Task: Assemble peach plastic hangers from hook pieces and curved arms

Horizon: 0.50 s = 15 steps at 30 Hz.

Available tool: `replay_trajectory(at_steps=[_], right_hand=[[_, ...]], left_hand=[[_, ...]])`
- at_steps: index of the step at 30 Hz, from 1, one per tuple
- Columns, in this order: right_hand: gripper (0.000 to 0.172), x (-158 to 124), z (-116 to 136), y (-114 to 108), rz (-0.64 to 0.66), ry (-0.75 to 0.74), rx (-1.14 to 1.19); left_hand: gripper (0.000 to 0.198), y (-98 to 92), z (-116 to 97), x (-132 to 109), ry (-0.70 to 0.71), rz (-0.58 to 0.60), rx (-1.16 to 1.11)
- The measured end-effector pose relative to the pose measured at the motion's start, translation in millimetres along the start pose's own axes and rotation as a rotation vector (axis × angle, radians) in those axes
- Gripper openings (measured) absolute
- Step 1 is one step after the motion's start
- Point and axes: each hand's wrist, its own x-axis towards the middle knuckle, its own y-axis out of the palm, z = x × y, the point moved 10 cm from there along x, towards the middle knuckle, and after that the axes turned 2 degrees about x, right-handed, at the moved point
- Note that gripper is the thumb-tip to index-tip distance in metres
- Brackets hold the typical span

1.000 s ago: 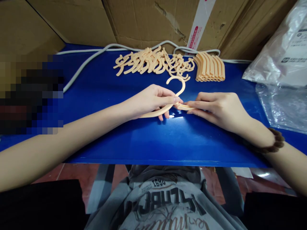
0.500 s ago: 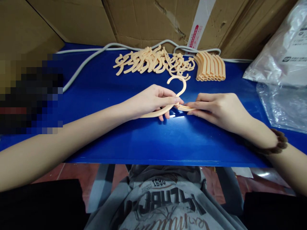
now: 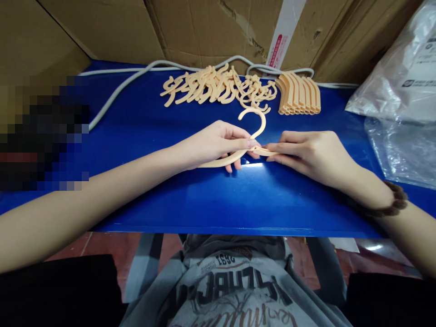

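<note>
Peach plastic hook-topped hanger half (image 3: 255, 131) sits midway between the near and far edges of the blue surface (image 3: 204, 200), pinched in the closed grip of the left hand (image 3: 213, 144). The right hand (image 3: 313, 153) has its grip closed on a matching peach arm piece (image 3: 265, 152), ends touching.

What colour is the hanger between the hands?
Pale peach-orange; the hanger matches the pile behind it. Shows best in the head view, against the blue table.

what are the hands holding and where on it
The left hand pinches the peach hanger just below its hook; the right hand pinches the other arm's inner end.
</note>
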Motion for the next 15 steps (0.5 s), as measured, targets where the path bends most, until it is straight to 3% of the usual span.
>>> replay_trajectory(at_steps=[15], right_hand=[[0.04, -0.3, 1.2, -0.2, 0.001, -0.017, -0.001]], left_hand=[[0.017, 0.2, -0.1, 0.9, 0.006, 0.012, -0.032]])
